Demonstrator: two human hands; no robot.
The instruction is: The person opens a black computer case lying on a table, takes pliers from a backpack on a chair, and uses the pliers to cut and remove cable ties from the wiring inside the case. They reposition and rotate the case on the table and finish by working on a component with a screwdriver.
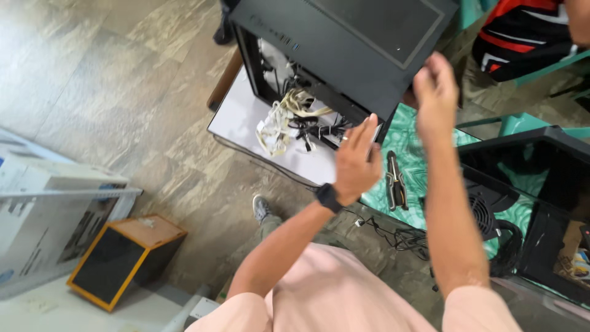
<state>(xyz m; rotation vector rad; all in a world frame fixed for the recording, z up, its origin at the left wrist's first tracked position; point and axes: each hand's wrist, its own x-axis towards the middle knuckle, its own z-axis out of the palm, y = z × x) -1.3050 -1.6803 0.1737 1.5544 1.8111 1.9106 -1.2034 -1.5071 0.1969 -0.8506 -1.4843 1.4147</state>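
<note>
The black computer case runs off the top edge, its cable bundle blurred.

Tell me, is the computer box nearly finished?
Not nearly. Its side is already off, showing a loose bundle of white and black cables. Both hands, left and right, are at the black metal computer case. The cables remain untidy; black-handled pliers lie unused.

One head-worn camera looked steeply down from above the person's own arms, close over the desk, tilted, floor at left
</note>
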